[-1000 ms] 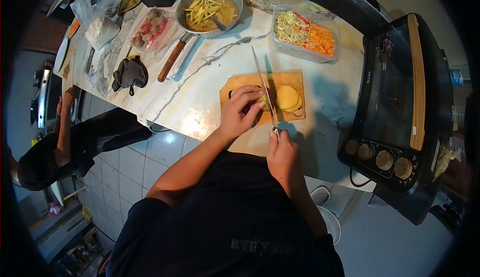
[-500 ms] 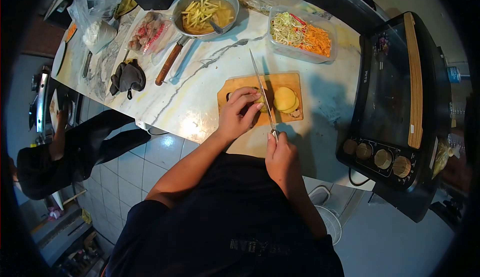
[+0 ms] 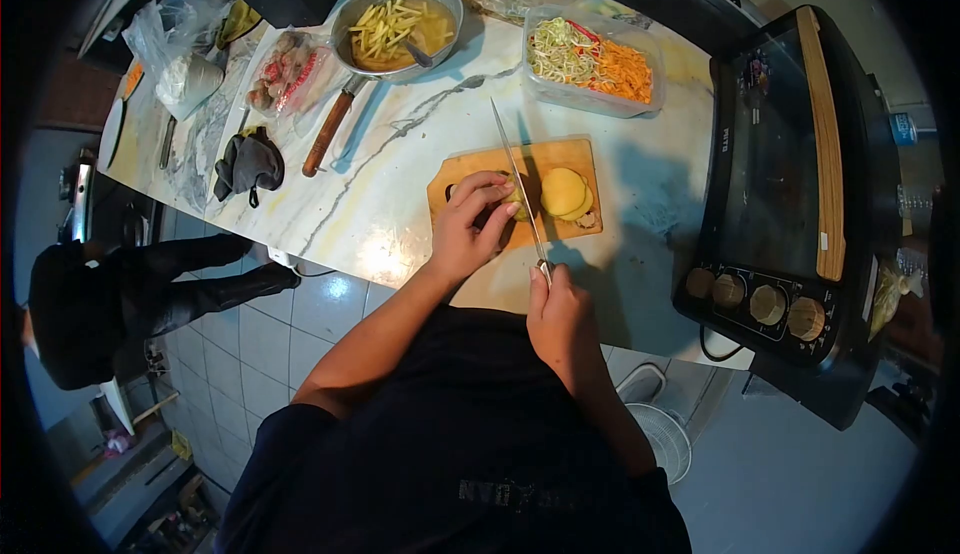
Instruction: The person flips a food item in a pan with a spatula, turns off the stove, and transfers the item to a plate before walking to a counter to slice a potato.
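Note:
A wooden cutting board (image 3: 475,163) lies on the marble counter (image 3: 400,169). My left hand (image 3: 468,226) presses a yellow potato piece (image 3: 517,197) down on the board. My right hand (image 3: 561,316) grips the handle of a long knife (image 3: 518,179), whose blade rests on the potato just right of my left fingers. Round yellow slices (image 3: 564,193) are stacked on the board to the right of the blade.
A long-handled pan (image 3: 398,27) of yellow strips in liquid and a clear tub (image 3: 592,60) of shredded vegetables stand behind the board. A black countertop oven (image 3: 795,204) fills the right. A dark cloth (image 3: 248,162) and bags lie left. A person (image 3: 110,294) crouches on the floor left.
The knife and both hands stay on the potato with only small shifts. The person at the left has turned away from the stove and drawn the arm in.

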